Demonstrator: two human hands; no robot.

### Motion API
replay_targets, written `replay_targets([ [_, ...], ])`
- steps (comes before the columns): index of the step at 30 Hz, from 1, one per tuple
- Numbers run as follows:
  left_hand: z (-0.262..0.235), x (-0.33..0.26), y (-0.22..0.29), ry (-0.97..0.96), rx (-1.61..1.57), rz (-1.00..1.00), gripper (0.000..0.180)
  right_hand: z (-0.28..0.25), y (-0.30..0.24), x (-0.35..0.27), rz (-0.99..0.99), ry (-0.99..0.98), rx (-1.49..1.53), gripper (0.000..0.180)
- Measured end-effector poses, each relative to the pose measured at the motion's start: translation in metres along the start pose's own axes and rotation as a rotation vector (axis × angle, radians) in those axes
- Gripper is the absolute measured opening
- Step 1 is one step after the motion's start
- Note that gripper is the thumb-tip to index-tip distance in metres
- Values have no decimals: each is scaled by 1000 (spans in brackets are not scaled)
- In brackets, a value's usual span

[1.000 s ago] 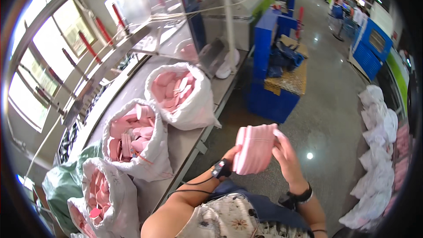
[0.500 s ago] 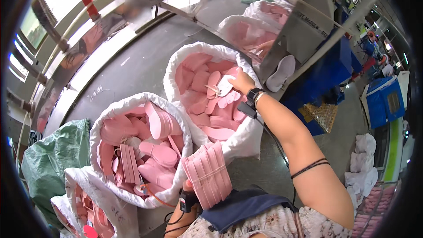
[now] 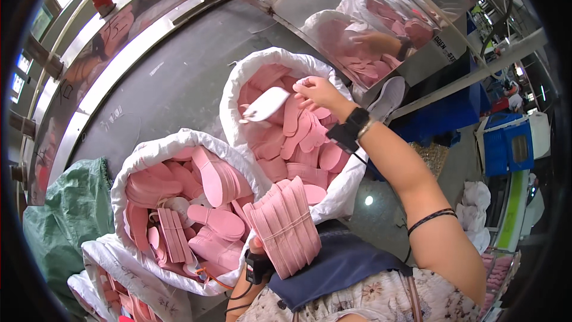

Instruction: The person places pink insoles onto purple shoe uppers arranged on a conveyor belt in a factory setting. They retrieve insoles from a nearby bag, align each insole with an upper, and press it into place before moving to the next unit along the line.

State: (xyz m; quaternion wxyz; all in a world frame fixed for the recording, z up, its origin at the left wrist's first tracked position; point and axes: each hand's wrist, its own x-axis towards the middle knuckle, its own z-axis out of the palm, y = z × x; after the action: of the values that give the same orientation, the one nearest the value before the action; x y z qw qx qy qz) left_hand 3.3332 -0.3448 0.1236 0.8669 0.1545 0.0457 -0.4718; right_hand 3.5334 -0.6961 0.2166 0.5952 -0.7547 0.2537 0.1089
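My left hand point(image 3: 256, 247), mostly hidden behind it, grips a bundle of pink shoe insoles point(image 3: 283, 226) tied with string, held upright before my lap. My right hand point(image 3: 316, 94) is over the farther white sack point(image 3: 250, 63), its fingers loosely curled and apart. Just left of its fingertips is a white sole-shaped tag point(image 3: 268, 104) with a short string; a narrow gap seems to part them. Loose pink insoles point(image 3: 298, 137) fill that sack. The nearer white sack point(image 3: 122, 194) holds more, some in tied bundles point(image 3: 173, 235).
Both sacks stand against a grey metal table point(image 3: 161, 84). Green sacking point(image 3: 71, 209) and another white sack point(image 3: 110, 256) are at the left. A shiny panel point(image 3: 357, 36) reflects the sacks. A white shoe point(image 3: 387, 98) and blue bins point(image 3: 441, 107) are on the right.
The white tag has moved left, away from the right fingers that were on it. My right hand has lifted slightly and loosened. The left hand still holds the bundle.
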Motion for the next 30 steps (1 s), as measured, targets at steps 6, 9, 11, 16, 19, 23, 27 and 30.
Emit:
replay_targets([
  [6, -3, 1, -1, 13, -33, 21, 116, 4, 76, 71, -157, 349, -789, 54],
  [9, -3, 3, -4, 12, -36, 20, 116, 3, 105, 97, -174, 390, -725, 47],
  [11, -2, 5, -3, 12, -44, 18, 116, -6, 111, 106, -128, 349, -449, 44],
  [16, -7, 1, -8, 36, -62, 57, 116, -13, 57, 71, 45, 172, -164, 46],
  [19, -6, 4, -8, 26, -63, 33, 116, -22, 78, 55, 94, 43, -178, 48],
  [23, -7, 2, -8, 36, -69, 59, 117, 5, 66, 3, -313, 300, -956, 59],
  [27, -10, 3, -7, 24, -66, 45, 117, 14, 72, -26, 87, 204, -979, 83],
  [30, -10, 6, -7, 6, -41, 43, 117, 32, 76, -25, -95, 279, -1037, 85],
])
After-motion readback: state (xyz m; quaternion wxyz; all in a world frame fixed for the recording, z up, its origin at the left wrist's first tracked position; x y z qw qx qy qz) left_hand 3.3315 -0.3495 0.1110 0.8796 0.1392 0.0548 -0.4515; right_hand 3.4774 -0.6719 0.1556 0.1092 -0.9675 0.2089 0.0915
